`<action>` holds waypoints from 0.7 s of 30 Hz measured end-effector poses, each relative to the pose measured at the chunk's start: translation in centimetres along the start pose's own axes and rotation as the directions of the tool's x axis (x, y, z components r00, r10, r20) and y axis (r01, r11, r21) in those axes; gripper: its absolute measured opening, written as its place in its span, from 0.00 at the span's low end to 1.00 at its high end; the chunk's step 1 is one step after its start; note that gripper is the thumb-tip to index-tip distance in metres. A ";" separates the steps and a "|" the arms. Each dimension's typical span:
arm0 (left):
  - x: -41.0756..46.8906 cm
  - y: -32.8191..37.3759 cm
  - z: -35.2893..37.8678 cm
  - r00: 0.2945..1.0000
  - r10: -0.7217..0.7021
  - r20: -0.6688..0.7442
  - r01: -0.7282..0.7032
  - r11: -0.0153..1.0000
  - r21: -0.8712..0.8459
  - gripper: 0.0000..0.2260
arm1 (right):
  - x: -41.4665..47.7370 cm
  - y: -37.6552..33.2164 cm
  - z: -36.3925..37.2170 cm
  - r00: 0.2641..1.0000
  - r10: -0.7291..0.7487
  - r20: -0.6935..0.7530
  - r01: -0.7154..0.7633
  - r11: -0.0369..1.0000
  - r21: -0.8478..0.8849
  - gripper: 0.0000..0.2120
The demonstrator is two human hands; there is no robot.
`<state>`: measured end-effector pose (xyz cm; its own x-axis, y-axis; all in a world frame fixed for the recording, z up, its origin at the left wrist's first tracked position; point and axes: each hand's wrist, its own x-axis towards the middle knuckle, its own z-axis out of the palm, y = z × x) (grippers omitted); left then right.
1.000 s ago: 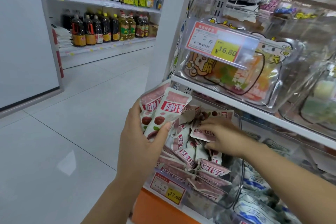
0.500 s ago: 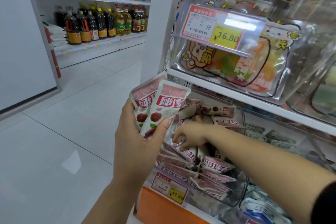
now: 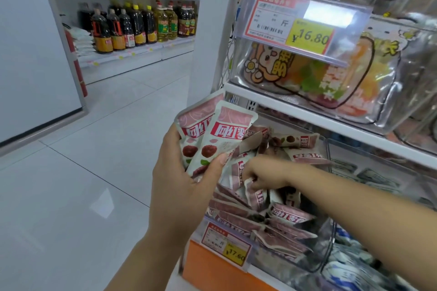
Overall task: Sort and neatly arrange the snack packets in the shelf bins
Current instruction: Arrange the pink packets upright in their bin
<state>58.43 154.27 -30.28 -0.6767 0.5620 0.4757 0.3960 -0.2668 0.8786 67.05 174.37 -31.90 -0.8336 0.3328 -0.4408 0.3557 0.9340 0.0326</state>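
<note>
the left hand [image 3: 182,184] grips a small fan of pink-and-white foil snack packets [image 3: 220,134], thumb laid across their lower fronts and fingers curled behind. at least two show, each with a red name band near the top and dark red fruit printed below. their long axes run upward and lean a little to the right. the fan is held in the air just outside the near left corner of the clear plastic bin [image 3: 328,238], under the white shelf board [image 3: 331,123].

the right hand [image 3: 262,172] comes in from the right across the bin, fingertips bent down and pinching the pale edge of one loose packet [image 3: 248,186] in the heap. that packet lies just below and to the right of the left thumb — near it, and whether they touch cannot be told. its long axis seems to slope down and away, crosswise to the fan, so it would likely need turning upright and a short carry leftward to join the stack.

the jumbled packets [image 3: 283,217] filling the bin lie flat or tilted, pointing every way. they look light, crinkly and slippery, so a one-edge pinch may drag neighbours along.

a red-and-yellow price label [image 3: 227,245] hangs on the bin's front.
</note>
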 end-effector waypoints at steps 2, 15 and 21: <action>0.0 0.0 0.0 1.000 0.004 -0.002 -0.004 1.000 0.010 0.25 | -0.6 0.7 -0.4 0.996 0.055 -0.070 -0.051 0.997 0.065 0.08; 0.0 0.1 0.1 1.000 -0.008 -0.019 0.009 1.000 0.020 0.24 | -4.0 0.3 -1.5 0.923 0.189 -0.334 -0.005 0.876 0.482 0.14; -0.1 0.3 0.1 0.999 -0.052 -0.017 0.052 0.999 -0.012 0.22 | -5.9 -1.3 -3.2 0.864 0.223 -0.451 -0.005 0.900 0.436 0.17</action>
<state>58.69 154.21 -30.06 -0.7066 0.5620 0.4299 0.3531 -0.2464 0.9025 70.09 171.58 -26.48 -0.8314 0.5548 0.0310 0.5088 0.7825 -0.3589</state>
